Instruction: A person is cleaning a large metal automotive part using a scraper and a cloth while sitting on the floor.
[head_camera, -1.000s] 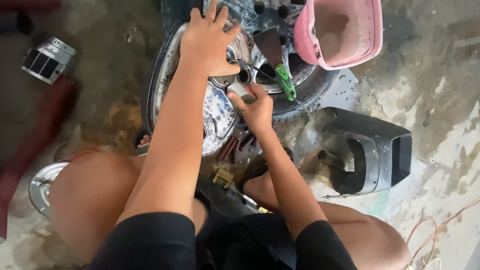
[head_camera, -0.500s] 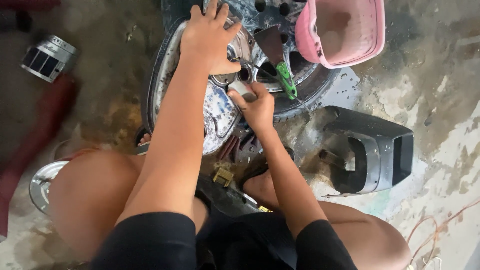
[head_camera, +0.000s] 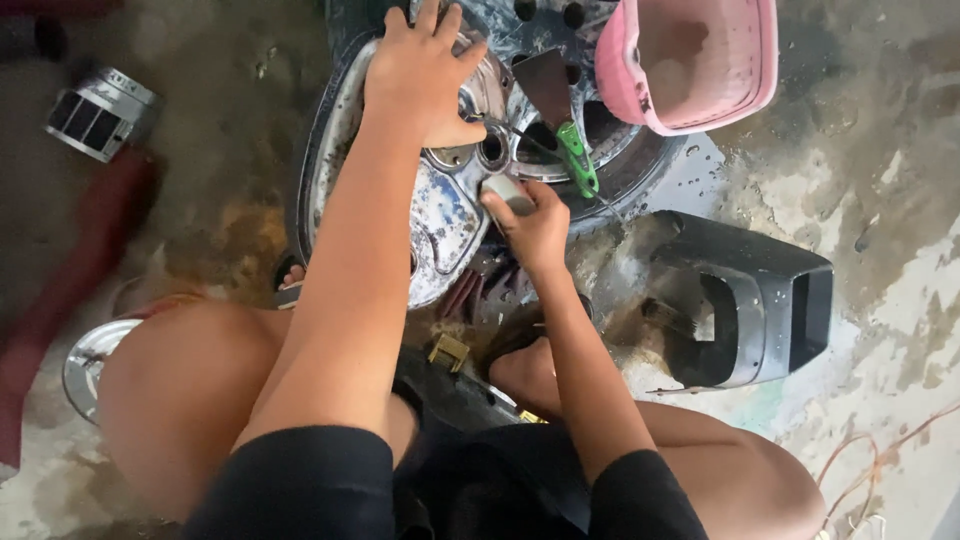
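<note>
A metal wheel rim (head_camera: 440, 215) is seen lying on the wet concrete floor (head_camera: 880, 190), and on its upper part the left hand (head_camera: 425, 75) is laid flat with the fingers spread. Just below that hand, at the rim's hub, a small grey block (head_camera: 508, 192) is pinched in the closed right hand (head_camera: 535, 225). A green-handled scraper (head_camera: 565, 125) is rested on the rim's right side, a pink basket (head_camera: 700, 60) is set beyond it, and a black plastic housing (head_camera: 750, 300) is placed right of the rim.

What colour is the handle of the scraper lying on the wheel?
Bright green; the scraper handle shows clearly in the head view, lying on the wheel.
</note>
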